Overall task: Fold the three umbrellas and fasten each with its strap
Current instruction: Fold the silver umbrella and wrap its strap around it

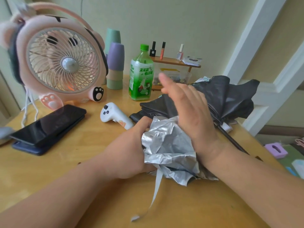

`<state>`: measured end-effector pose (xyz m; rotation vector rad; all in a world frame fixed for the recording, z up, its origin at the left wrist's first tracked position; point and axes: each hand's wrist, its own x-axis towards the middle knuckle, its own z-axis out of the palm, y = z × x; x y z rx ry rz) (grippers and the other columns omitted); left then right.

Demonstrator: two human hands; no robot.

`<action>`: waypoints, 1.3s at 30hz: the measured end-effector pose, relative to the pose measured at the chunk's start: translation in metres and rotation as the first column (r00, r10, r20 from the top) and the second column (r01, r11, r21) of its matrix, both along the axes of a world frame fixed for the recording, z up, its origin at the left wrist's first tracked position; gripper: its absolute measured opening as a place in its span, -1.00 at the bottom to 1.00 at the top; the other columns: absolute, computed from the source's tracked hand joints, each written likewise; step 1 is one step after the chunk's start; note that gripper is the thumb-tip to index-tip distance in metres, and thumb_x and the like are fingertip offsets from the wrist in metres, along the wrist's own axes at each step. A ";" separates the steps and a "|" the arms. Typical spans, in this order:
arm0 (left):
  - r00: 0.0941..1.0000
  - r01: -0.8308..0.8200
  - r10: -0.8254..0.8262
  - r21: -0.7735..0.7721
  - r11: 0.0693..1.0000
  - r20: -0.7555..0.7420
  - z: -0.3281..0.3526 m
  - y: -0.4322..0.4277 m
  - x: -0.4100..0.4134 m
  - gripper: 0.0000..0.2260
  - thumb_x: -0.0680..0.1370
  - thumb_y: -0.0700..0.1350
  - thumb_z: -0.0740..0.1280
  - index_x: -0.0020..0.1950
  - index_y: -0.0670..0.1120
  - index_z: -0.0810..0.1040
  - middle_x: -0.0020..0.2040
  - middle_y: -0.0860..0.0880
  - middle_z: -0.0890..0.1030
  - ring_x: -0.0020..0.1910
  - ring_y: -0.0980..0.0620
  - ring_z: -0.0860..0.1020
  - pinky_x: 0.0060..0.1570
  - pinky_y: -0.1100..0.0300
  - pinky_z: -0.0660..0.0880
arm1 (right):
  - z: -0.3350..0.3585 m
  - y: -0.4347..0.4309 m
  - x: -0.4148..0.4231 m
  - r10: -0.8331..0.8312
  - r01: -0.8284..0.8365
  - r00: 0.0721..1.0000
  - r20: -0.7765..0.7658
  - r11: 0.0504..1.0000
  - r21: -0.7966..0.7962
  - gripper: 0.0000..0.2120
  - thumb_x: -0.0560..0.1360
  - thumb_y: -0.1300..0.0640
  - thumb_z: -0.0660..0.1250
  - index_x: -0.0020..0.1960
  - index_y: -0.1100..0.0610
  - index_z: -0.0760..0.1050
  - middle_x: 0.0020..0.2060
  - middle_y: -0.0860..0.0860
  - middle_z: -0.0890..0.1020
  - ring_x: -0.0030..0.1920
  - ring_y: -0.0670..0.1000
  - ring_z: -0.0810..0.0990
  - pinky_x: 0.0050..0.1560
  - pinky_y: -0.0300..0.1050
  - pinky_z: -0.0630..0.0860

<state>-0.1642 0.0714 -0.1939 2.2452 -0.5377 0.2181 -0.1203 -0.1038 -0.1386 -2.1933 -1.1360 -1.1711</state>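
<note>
A crumpled silver umbrella lies on the wooden table in front of me. My left hand grips its bunched fabric from the left side. Its silver strap hangs loose toward me, and the strap's end lies on the table. My right hand hovers over the umbrella's far side with fingers straight, blurred, holding nothing. Behind it lies a black umbrella, loosely collapsed, its fabric spread and its dark shaft pointing right. A third umbrella is not clearly visible.
A pink fan stands at the back left, with two stacked phones in front of it. A white controller, a green bottle, stacked cups and a small shelf with nail polish sit behind.
</note>
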 end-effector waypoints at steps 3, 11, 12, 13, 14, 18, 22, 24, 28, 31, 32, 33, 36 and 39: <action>0.999 0.042 -0.041 0.018 0.999 -0.015 0.000 0.000 0.003 -0.54 0.29 0.26 0.41 0.11 0.12 0.45 -0.02 0.33 0.57 -0.03 0.25 0.59 -0.08 0.19 0.53 | 0.002 -0.009 0.007 0.060 0.002 0.968 -0.242 0.968 0.251 -0.21 0.29 0.14 0.69 0.43 -0.01 0.41 0.00 -0.01 0.63 0.02 0.10 0.59 0.15 0.08 0.51; 0.999 -0.040 0.039 -0.032 0.999 -0.036 -0.002 0.002 0.005 -0.33 0.21 0.14 0.51 0.27 0.07 0.40 0.05 0.18 0.61 0.03 0.11 0.61 -0.03 0.03 0.58 | 0.026 -0.029 0.009 0.121 0.102 0.883 -0.454 0.893 0.438 -0.62 0.34 -0.24 0.46 0.00 0.00 0.63 -0.31 -0.14 0.69 -0.25 -0.17 0.65 -0.11 -0.28 0.58; 0.999 -0.039 0.037 -0.041 0.998 -0.038 -0.001 -0.001 0.003 -0.33 0.21 0.16 0.52 0.26 0.08 0.39 0.02 0.15 0.62 0.00 0.08 0.62 -0.05 0.00 0.58 | 0.026 -0.037 0.010 0.097 0.130 0.866 -0.490 0.903 0.410 -0.61 0.31 -0.27 0.45 -0.01 -0.04 0.62 -0.29 -0.14 0.70 -0.24 -0.17 0.65 -0.09 -0.24 0.59; 0.998 -0.044 0.043 -0.045 0.998 -0.036 -0.002 -0.002 0.002 -0.37 0.22 0.16 0.53 0.22 0.12 0.38 -0.03 0.14 0.62 -0.06 0.10 0.61 -0.08 -0.02 0.58 | 0.023 -0.044 0.011 0.088 0.144 0.852 -0.517 0.908 0.393 -0.60 0.29 -0.29 0.46 0.00 -0.08 0.61 -0.25 -0.15 0.70 -0.21 -0.15 0.66 -0.03 -0.16 0.61; 0.998 -0.057 0.055 -0.043 0.997 -0.032 -0.002 -0.003 0.001 -0.42 0.25 0.12 0.57 0.15 0.17 0.36 -0.08 0.15 0.61 -0.12 0.13 0.60 -0.13 0.02 0.57 | 0.019 -0.050 0.011 0.096 0.148 0.837 -0.539 0.909 0.390 -0.57 0.27 -0.31 0.48 0.03 -0.10 0.60 -0.22 -0.14 0.70 -0.16 -0.12 0.67 0.03 -0.06 0.63; 0.997 -0.071 0.070 -0.042 0.997 -0.026 -0.002 -0.005 0.000 -0.48 0.28 0.09 0.59 0.07 0.16 0.34 -0.14 0.14 0.62 -0.19 0.12 0.59 -0.17 -0.02 0.57 | 0.003 -0.068 -0.001 0.004 0.154 0.769 -0.640 0.970 0.190 -0.38 0.26 -0.20 0.58 0.23 -0.19 0.40 0.10 -0.17 0.59 0.15 -0.12 0.57 0.25 -0.05 0.53; 0.997 -0.076 0.076 -0.026 0.997 -0.014 -0.002 -0.006 -0.001 -0.46 0.24 0.22 0.51 0.07 0.10 0.35 -0.17 0.11 0.61 -0.21 0.09 0.59 -0.19 -0.03 0.54 | 0.013 -0.048 0.009 -0.016 -0.066 0.748 -0.664 0.993 -0.099 -0.25 0.38 0.11 0.57 0.40 -0.37 0.32 0.27 -0.20 0.52 0.35 -0.21 0.45 0.45 -0.12 0.35; 0.997 -0.082 0.082 -0.009 0.997 -0.004 -0.002 -0.005 -0.002 -0.44 0.22 0.30 0.48 0.05 0.09 0.35 -0.17 0.11 0.60 -0.21 0.09 0.57 -0.21 0.02 0.52 | 0.023 -0.027 0.022 0.077 -0.179 0.724 -0.686 0.981 -0.079 -0.59 0.32 -0.04 0.53 0.08 -0.40 0.57 0.06 -0.22 0.67 0.17 -0.21 0.57 0.40 -0.07 0.42; 0.995 -0.093 0.093 -0.004 0.996 -0.023 0.001 -0.004 -0.002 -0.35 0.18 0.32 0.40 0.21 0.14 0.42 0.02 0.25 0.63 0.01 0.21 0.60 -0.03 0.14 0.54 | 0.033 -0.014 0.021 0.328 -0.361 0.876 -0.355 0.932 -0.029 -0.92 0.43 0.20 0.57 -0.18 0.19 0.70 -0.22 0.10 0.69 -0.10 0.16 0.62 -0.05 0.12 0.54; 0.995 -0.091 0.090 -0.022 0.996 -0.047 0.001 -0.004 -0.001 -0.33 0.20 0.26 0.47 0.25 0.09 0.41 -0.02 0.16 0.66 -0.03 0.10 0.63 -0.05 0.01 0.58 | 0.034 -0.026 0.020 0.351 -0.332 0.862 -0.366 0.936 0.117 -0.81 0.42 0.10 0.57 -0.17 0.23 0.69 -0.25 0.11 0.67 -0.17 0.15 0.61 -0.14 0.11 0.56; 0.994 -0.091 0.090 -0.026 0.995 -0.057 0.001 -0.004 0.000 -0.36 0.23 0.20 0.51 0.23 0.07 0.41 -0.07 0.13 0.66 -0.09 0.07 0.64 -0.10 -0.03 0.58 | 0.033 -0.031 0.019 0.347 -0.302 0.847 -0.402 0.937 0.173 -0.83 0.42 0.09 0.57 -0.17 0.20 0.69 -0.26 0.10 0.68 -0.19 0.14 0.62 -0.16 0.07 0.57; 0.994 -0.093 0.091 -0.031 0.995 -0.065 0.001 -0.004 0.000 -0.39 0.24 0.14 0.53 0.21 0.08 0.40 -0.12 0.10 0.66 -0.13 0.06 0.63 -0.13 -0.05 0.58 | 0.032 -0.035 0.018 0.336 -0.245 0.839 -0.427 0.935 0.255 -0.86 0.42 0.09 0.57 -0.18 0.14 0.69 -0.27 0.06 0.69 -0.21 0.10 0.64 -0.17 0.01 0.57; 0.993 -0.105 0.103 -0.033 0.994 -0.065 -0.001 -0.006 0.001 -0.49 0.28 0.04 0.60 0.06 0.17 0.37 -0.20 0.12 0.64 -0.24 0.11 0.59 -0.23 0.08 0.55 | 0.031 -0.057 0.018 0.372 -0.055 0.803 -0.466 0.824 0.564 -0.83 0.49 -0.02 0.53 -0.23 0.00 0.67 -0.31 -0.05 0.71 -0.23 -0.03 0.65 -0.02 -0.08 0.58; 0.991 -0.121 0.118 -0.052 0.991 -0.060 -0.002 -0.008 0.000 -0.57 0.33 0.03 0.54 0.00 0.20 0.34 -0.15 0.22 0.62 -0.20 0.17 0.58 -0.26 0.19 0.49 | 0.020 -0.084 0.004 0.337 0.062 0.775 -0.535 0.802 0.594 -0.59 0.39 -0.33 0.49 0.04 -0.04 0.63 -0.11 -0.04 0.72 -0.02 -0.03 0.68 0.15 0.00 0.58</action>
